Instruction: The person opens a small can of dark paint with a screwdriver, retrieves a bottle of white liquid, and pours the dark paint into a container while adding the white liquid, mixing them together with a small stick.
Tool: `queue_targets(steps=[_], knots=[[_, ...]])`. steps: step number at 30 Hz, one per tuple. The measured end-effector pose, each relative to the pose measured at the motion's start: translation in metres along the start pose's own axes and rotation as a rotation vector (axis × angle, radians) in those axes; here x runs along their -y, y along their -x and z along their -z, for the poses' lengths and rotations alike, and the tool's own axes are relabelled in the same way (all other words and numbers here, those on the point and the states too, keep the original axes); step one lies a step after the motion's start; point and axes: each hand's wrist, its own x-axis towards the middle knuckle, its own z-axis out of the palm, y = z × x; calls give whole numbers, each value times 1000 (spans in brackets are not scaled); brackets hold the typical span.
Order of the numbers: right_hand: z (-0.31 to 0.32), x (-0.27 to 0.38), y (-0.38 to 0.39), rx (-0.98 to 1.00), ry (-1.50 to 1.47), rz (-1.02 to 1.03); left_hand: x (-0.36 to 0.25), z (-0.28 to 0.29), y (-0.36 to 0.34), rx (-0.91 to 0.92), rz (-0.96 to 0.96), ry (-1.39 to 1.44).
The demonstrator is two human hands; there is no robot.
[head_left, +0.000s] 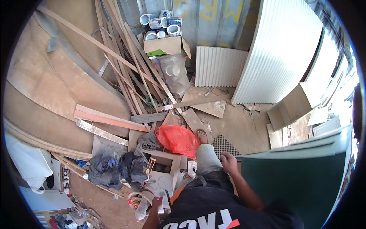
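My right hand is in front of my thigh with its fingers curled closed. Whatever it may hold is hidden. Close beside it is the near corner of a large dark green board. Low at my left side, my left hand is beside a white bucket of small items. Its fingers are mostly hidden, and a clear plastic bottle is near it. A red plastic bag lies by my bare foot. Next to that foot is a checkered piece.
Long wooden strips lean at the back left beside large brown sheets. Paint cans fill a cardboard box. White corrugated sheets stand at the right. Dark plastic bags and a wooden frame crowd my left.
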Motion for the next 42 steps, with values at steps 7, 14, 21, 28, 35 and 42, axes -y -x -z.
queue_targets(steps=[7, 14, 21, 28, 35, 42], knots=[[-48, 28, -231, -73, -25, 58, -58, -12, -63, -60, 255, 250], [-70, 81, -496, -66, -62, 112, -211, 51, -170, -189, 134, 108], [-70, 250, -689, 77, -117, 222, -410, 97, -249, -324, 116, 273], [-80, 448, -822, -131, -384, 467, -550, 133, -258, -248, 208, 392], [-145, 654, -838, 62, -243, 1124, -517, 97, -241, -398, 285, 503], [-234, 753, -900, 45, 547, 1061, -523, 45, -191, -517, 570, 718]])
